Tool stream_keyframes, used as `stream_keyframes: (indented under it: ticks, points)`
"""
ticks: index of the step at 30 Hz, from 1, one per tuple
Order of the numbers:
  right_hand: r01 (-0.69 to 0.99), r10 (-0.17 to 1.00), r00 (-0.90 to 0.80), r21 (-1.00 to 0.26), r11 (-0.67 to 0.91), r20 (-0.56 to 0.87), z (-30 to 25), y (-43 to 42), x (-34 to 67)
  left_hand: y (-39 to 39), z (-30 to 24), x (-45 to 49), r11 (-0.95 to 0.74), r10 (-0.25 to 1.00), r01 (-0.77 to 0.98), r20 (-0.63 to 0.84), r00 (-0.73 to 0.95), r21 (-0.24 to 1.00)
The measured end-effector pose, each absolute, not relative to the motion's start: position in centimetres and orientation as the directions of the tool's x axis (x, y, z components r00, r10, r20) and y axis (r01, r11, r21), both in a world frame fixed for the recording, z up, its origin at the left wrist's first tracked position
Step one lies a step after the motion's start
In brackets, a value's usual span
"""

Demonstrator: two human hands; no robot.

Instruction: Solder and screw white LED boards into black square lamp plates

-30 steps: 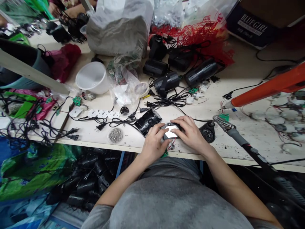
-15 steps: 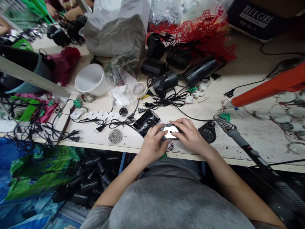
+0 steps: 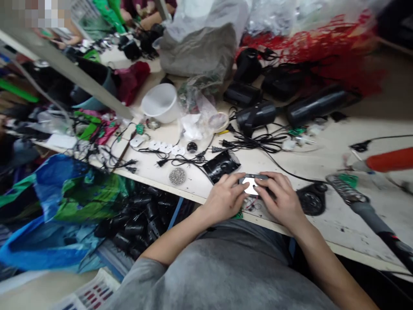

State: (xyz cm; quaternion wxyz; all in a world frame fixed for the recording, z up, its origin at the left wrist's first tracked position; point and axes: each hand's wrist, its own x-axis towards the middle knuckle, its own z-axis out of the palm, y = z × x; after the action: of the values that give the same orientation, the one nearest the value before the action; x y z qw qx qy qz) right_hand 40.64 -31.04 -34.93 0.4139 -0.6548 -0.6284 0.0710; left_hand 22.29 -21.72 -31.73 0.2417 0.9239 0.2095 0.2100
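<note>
Because the left hand (image 3: 224,199) and right hand (image 3: 280,200) curl over a small black housing (image 3: 251,182) with a bright white panel, fingers clamped on its edges, it sits near the bench's front edge, where a slip could drop it onto the green circuit board (image 3: 238,214) below. A careless sideways reach could bring the right wrist against the soldering iron (image 3: 364,217), a burn risk if hot. The scuffed pale workbench (image 3: 325,234) carries tangled power cords (image 3: 258,144), black lamp housings (image 3: 254,115) and a white plastic bowl (image 3: 160,103)
</note>
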Motion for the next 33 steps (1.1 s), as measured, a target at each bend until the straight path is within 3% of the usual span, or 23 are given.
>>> stream_keyframes:
  ticks: [4, 7, 10, 14, 18, 22, 27, 33]
  points:
    - [0.771, 0.867, 0.200, -0.620, 0.148, 0.456, -35.3, -30.9, 40.9, -20.1, -30.2, 19.2, -0.783, 0.558, 0.297, 0.405, 0.724, 0.546]
    - [0.773, 0.865, 0.196, -0.616, 0.154, 0.462, -35.4, -30.9, 40.9, -17.3, -29.1, 14.5, -0.685, 0.728, 0.565, 0.444, 0.522, 0.459]
    - [0.776, 0.862, 0.207, -0.615, 0.143, 0.462, -35.4, -30.9, 40.8, -14.5, -28.7, 9.6, -0.452, 0.882, 0.832, 0.301, 0.362, 0.323]
    - [0.796, 0.856, 0.210, -0.591, 0.132, 0.473, -35.5, -31.1, 40.6, -13.3, -29.0, 6.9, -0.372, 0.925, 0.873, 0.202, 0.321, 0.316]
    - [0.799, 0.854, 0.244, -0.594, 0.091, 0.459, -35.3, -31.4, 40.1, -14.5, -29.0, 9.6, -0.475, 0.879, 0.744, 0.290, 0.379, 0.470]
    - [0.802, 0.850, 0.278, -0.596, 0.052, 0.448, -35.2, -31.4, 39.8, -16.7, -29.2, 15.3, -0.648, 0.747, 0.489, 0.361, 0.559, 0.584]
    - [0.790, 0.870, 0.291, -0.613, 0.015, 0.397, -34.7, -31.7, 39.9, -19.6, -30.9, 21.8, -0.805, 0.424, 0.163, 0.362, 0.830, 0.570]
    - [0.796, 0.819, 0.357, -0.605, -0.016, 0.448, -33.0, -35.4, 38.2, -19.8, -32.2, 23.6, -0.832, 0.366, 0.150, 0.324, 0.872, 0.535]
